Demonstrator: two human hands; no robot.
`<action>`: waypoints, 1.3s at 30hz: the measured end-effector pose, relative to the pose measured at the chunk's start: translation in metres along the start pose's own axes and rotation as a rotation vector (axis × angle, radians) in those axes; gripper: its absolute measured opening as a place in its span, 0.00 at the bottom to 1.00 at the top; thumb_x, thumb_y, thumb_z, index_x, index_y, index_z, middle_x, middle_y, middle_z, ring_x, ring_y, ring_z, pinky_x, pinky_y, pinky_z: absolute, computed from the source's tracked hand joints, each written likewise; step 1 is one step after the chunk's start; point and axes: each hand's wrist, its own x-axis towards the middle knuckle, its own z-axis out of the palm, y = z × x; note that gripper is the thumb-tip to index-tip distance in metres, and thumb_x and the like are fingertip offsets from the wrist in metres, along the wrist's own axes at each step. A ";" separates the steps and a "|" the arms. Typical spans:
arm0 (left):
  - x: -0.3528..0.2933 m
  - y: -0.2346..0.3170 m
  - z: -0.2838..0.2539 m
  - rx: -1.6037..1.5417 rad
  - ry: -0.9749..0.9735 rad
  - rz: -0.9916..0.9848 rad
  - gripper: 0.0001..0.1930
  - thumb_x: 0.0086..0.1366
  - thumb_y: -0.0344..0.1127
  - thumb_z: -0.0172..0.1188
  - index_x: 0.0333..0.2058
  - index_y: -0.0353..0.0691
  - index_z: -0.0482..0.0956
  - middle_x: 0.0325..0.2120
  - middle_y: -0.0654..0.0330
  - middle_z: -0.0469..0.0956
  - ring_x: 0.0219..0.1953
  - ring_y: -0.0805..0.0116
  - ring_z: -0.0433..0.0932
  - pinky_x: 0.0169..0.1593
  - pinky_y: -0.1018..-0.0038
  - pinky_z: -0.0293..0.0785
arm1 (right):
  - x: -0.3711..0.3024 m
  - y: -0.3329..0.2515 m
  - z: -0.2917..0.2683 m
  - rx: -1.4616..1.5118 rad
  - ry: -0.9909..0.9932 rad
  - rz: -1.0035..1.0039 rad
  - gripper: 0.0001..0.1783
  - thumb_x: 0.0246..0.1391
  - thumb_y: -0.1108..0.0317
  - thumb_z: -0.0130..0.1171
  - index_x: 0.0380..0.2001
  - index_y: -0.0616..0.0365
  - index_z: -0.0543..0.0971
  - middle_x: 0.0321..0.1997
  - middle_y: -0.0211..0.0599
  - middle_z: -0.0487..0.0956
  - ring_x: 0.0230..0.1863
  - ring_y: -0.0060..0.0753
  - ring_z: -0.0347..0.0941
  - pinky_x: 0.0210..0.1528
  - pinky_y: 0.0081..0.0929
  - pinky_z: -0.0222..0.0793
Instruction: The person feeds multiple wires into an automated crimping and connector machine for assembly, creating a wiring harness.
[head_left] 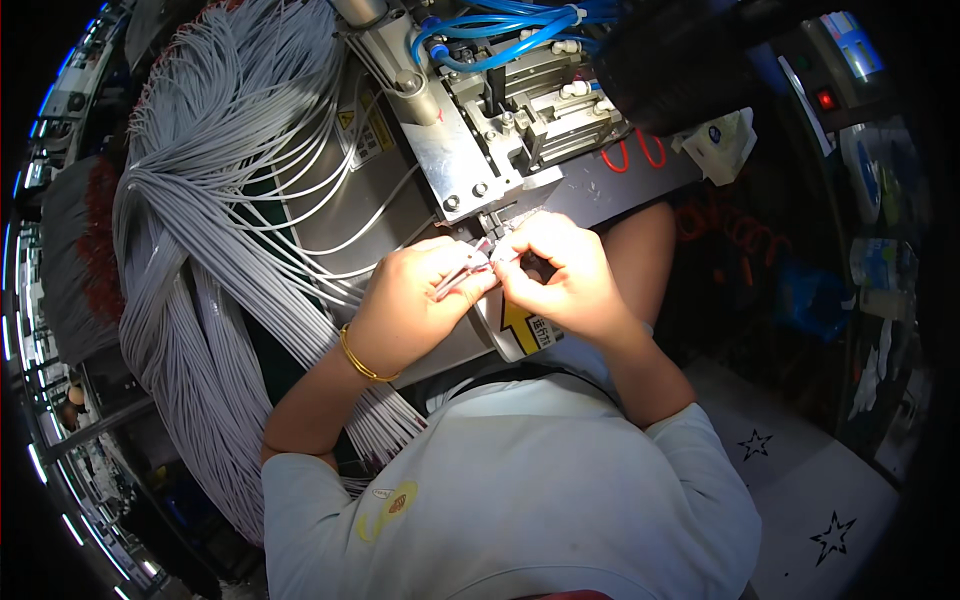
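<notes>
Left fingers (pixel 470 290) and right fingers (pixel 537 236) pinched on thin cables (pixel 454 277), machine (pixel 445 160) just ahead, grey cable bundle (pixel 200 172) leftward.

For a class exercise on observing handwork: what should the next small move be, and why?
Probably steady the grey cabling and adjust its end: the left hand pinches it, the right hand has its fingertips close beside that end, and both are just in front of the machine.
</notes>
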 end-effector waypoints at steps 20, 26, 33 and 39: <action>0.001 -0.005 -0.004 0.341 0.047 0.002 0.08 0.57 0.34 0.63 0.29 0.35 0.77 0.19 0.52 0.75 0.24 0.53 0.75 0.28 0.66 0.71 | 0.001 0.031 -0.006 -0.337 0.142 -0.058 0.08 0.57 0.68 0.51 0.27 0.60 0.73 0.24 0.42 0.73 0.31 0.45 0.70 0.37 0.36 0.63; -0.006 -0.002 0.003 0.637 0.094 -0.018 0.07 0.56 0.30 0.63 0.34 0.37 0.78 0.25 0.52 0.75 0.22 0.55 0.74 0.28 0.69 0.72 | 0.007 0.031 -0.008 -0.432 0.058 -0.019 0.08 0.57 0.68 0.52 0.27 0.60 0.73 0.26 0.41 0.74 0.32 0.46 0.70 0.38 0.37 0.63; -0.009 0.004 0.010 0.615 0.089 0.162 0.11 0.54 0.32 0.64 0.38 0.42 0.79 0.30 0.57 0.73 0.22 0.58 0.75 0.27 0.66 0.71 | 0.010 0.035 -0.012 -0.411 0.064 -0.147 0.07 0.57 0.70 0.55 0.29 0.63 0.74 0.25 0.41 0.72 0.28 0.42 0.68 0.35 0.33 0.63; -0.009 0.006 0.016 0.777 -0.007 0.182 0.15 0.53 0.33 0.64 0.42 0.45 0.80 0.29 0.60 0.70 0.22 0.63 0.75 0.27 0.70 0.72 | 0.013 0.022 -0.015 -0.718 0.081 -0.310 0.07 0.54 0.69 0.57 0.28 0.62 0.74 0.25 0.40 0.72 0.28 0.41 0.68 0.34 0.32 0.63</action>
